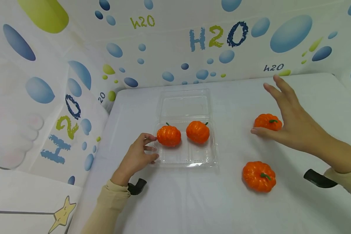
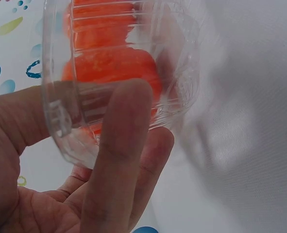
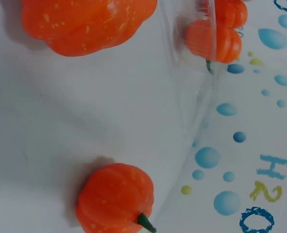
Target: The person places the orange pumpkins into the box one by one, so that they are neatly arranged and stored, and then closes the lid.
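Observation:
Two small orange pumpkins, one at left (image 1: 168, 136) and one at right (image 1: 198, 132), sit in the upper part of a clear plastic clamshell container (image 1: 190, 159), its lid folded back. My left hand (image 1: 137, 154) holds the container's left side; in the left wrist view its fingers (image 2: 121, 136) curl round the clear wall. With thumb and fingers spread wide, my right hand (image 1: 295, 120) hovers at a third pumpkin (image 1: 267, 122), overlapping it in the head view and holding nothing. Another pumpkin (image 1: 259, 176) lies nearer on the table. The right wrist view shows no right-hand fingers.
A white cloth covers the table (image 1: 187, 201). Behind and to the left hangs a white sheet (image 1: 169, 42) printed with blue drops and H2O lettering. The transparent lid (image 1: 185, 104) lies flat toward the back of the table.

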`<move>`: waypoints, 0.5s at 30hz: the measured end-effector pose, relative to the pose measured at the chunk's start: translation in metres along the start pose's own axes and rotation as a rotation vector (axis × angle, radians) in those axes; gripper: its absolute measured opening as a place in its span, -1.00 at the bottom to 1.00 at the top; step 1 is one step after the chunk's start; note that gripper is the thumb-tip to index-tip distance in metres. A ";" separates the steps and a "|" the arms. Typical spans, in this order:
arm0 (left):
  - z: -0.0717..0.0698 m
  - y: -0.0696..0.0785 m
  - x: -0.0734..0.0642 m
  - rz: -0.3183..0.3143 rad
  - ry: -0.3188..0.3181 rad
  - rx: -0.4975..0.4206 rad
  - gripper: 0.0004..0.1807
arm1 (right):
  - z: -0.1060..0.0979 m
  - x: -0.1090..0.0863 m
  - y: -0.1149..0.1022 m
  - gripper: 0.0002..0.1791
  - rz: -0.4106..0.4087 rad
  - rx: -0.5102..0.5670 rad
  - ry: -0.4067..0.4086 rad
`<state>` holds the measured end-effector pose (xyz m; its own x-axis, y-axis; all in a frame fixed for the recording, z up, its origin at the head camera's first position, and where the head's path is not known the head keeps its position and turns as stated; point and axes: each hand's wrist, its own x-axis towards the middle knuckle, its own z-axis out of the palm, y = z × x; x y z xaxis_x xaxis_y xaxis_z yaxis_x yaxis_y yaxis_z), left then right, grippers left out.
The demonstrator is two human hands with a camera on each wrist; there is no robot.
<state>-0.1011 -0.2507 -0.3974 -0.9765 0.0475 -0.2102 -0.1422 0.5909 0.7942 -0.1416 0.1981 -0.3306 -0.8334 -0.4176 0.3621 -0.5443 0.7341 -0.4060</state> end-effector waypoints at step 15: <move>0.000 -0.001 0.001 -0.001 0.003 0.003 -0.37 | 0.005 -0.036 0.015 0.64 0.064 0.149 -0.149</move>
<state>-0.1017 -0.2511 -0.3986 -0.9769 0.0444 -0.2090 -0.1425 0.5933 0.7922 -0.1208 0.2216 -0.3540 -0.8655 -0.4558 0.2079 -0.4891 0.6786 -0.5480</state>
